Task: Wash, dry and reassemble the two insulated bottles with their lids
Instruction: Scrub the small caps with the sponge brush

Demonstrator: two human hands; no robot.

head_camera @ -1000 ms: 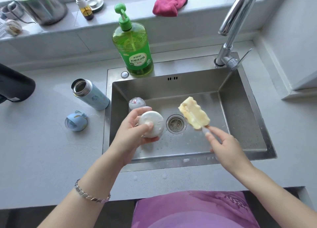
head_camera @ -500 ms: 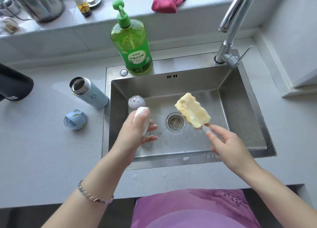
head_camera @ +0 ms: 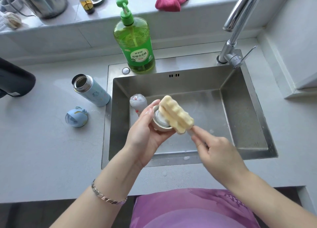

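Washing looks barely begun to me: my left grip [head_camera: 145, 138] holds the white lid [head_camera: 161, 124], my right grip [head_camera: 217, 152] pinches the sponge brush [head_camera: 176, 117] against it; blue bottle [head_camera: 92, 93], blue lid [head_camera: 76, 117], drying and reassembly remain.

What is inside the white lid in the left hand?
The right hand's yellow sponge brush presses into the white lid's open underside. A pale inner ring shows beside it; the rest is covered.
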